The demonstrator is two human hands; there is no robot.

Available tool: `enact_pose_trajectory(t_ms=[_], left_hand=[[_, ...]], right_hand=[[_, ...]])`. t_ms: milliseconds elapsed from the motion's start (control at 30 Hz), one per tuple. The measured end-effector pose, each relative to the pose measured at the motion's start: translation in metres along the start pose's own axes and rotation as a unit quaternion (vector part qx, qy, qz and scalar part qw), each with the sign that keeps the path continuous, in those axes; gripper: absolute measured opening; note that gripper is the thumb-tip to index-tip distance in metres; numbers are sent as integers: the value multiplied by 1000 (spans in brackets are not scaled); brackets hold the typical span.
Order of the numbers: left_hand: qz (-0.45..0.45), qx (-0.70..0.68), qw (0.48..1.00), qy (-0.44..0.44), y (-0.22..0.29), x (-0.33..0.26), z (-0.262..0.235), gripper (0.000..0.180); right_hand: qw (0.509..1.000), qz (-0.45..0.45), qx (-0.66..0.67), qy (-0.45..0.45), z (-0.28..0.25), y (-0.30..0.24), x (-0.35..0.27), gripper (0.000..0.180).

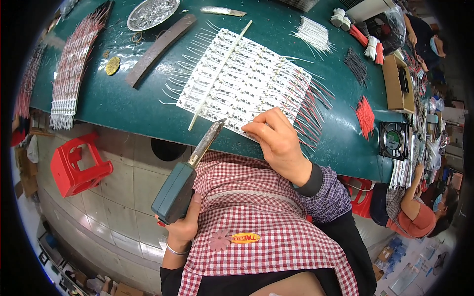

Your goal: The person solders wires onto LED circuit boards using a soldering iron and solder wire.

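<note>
My left hand (185, 224) is wrapped round the dark green handle of a soldering gun (175, 190). Its long metal tip points up and to the right, ending at the near edge of a white circuit board panel (247, 79). Rows of small dark parts cover the panel, with white wires sticking out on the left and red, black and white wires on the right. Over the panel's near edge my right hand (279, 143) is closed in a pinch; what its fingertips hold, if anything, is too small to make out. A narrow pale strip (219, 76) lies across the panel.
Left on the green table are wired board panels (74, 69), a brown bar (160, 52), a yellowish lump (112, 65) and a metal dish (153, 14). To the right lie white (314, 34), black (355, 66) and red wires (365, 116), a fan (393, 140) and a cardboard box (397, 86).
</note>
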State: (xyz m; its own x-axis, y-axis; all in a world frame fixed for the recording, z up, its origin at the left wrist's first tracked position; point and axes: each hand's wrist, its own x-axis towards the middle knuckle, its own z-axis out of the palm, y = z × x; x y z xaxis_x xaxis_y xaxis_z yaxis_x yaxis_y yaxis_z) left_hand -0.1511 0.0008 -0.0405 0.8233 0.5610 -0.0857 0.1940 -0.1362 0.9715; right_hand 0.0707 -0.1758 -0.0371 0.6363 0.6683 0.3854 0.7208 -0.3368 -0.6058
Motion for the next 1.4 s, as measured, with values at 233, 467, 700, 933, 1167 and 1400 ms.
enact_pose_trajectory(t_ms=[233,467,700,933,1167,1400], left_hand=[[-24,9,999,32,13,2,8,22],[82,90,992,-33,14,12,8,18],[59,63,996,-37,17,14,13,18],[35,91,993,-74,22,15,10,17],[6,66,996,-57,9,-3,3,25],[15,2,1000,7,16,2,11,21]], right_hand=[[998,21,-54,9,5,2,-4,21],[998,17,-56,3,5,5,-5,23],[999,21,-45,2,5,5,-5,24],[998,20,-51,8,6,6,-6,22],[998,15,-55,9,7,6,-7,21],[998,19,-55,-2,5,7,-8,19]])
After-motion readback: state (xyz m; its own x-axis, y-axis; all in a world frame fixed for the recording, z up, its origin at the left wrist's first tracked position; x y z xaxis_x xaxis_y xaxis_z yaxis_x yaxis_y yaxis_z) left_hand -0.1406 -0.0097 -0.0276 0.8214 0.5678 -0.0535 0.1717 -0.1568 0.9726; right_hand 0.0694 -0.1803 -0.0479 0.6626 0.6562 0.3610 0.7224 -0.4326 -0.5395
